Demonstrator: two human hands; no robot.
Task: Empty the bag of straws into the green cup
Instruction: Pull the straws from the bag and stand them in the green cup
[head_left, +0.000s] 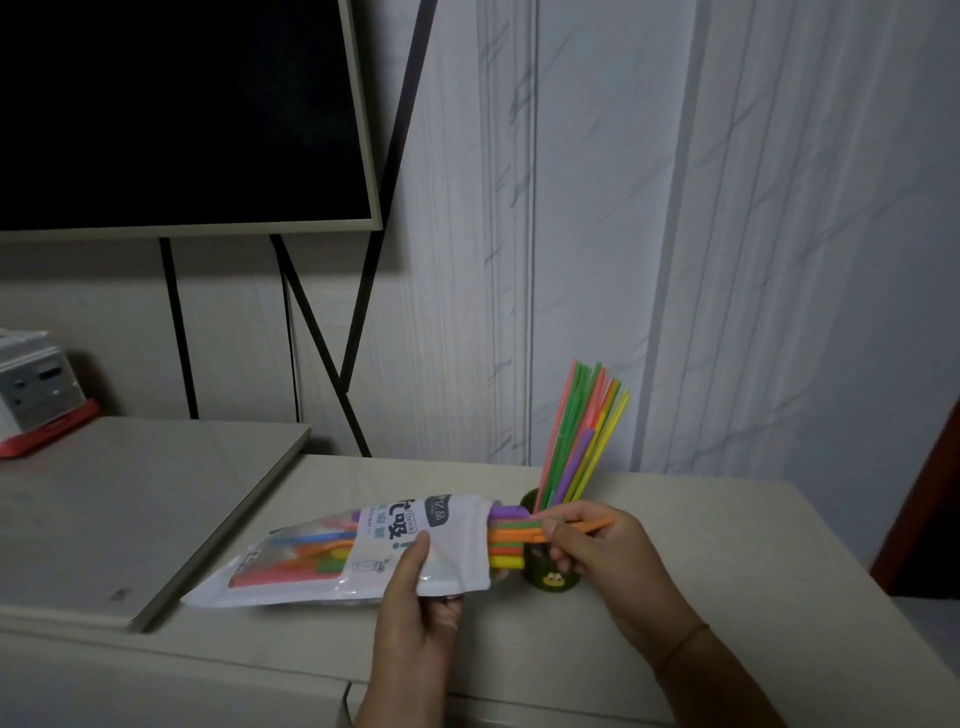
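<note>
My left hand grips the white plastic bag of straws near its open end, thumb on top, the bag lying almost flat above the table. Coloured thick straws stick out of the bag's mouth toward the right. My right hand pinches an orange straw that is partly out of the bag. Behind both hands stands the green cup, mostly hidden, with several thin straws upright in it, fanning to the right.
The cream table holds a flat grey board at the left. A white and red device sits at the far left. A dark screen on black stand legs rises behind, before a white wall.
</note>
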